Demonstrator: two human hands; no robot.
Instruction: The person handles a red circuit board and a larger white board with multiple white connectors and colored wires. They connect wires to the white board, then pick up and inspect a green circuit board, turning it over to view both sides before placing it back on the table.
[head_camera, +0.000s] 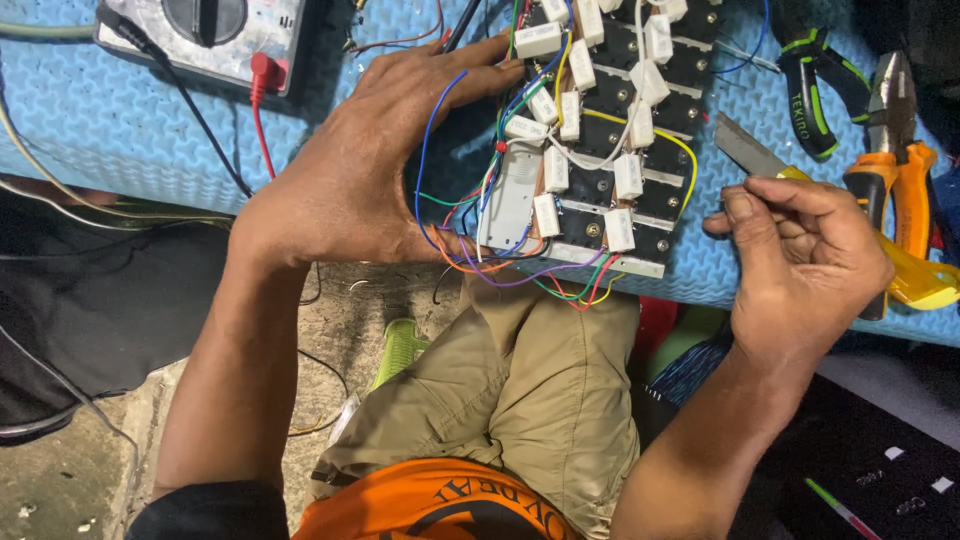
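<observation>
The left hand (355, 175) lies spread along the left edge of a dark circuit board studded with white rectangular blocks and coloured wires (600, 140), its fingers reaching toward the board's upper part and its thumb near the lower corner, so it steadies the board on the blue quilted pad covering the desk (100, 130). The right hand (805, 265) is curled closed around a yellow-handled utility knife (900, 270), whose grey blade sticks out up and to the left, just beside the board's right edge and not touching it.

A tangle of blue, purple, orange, green and red wires hangs from the board's lower edge, over the pad's rim and above the person's tan trousers (530, 380).

Beyond the right hand lie orange-handled pliers (895, 150) and black-and-green-handled cutters (810, 90), close together on the pad. At the upper left sits a grey multimeter with a black dial (205, 30); its black and red leads run down across the pad, near the left wrist.
</observation>
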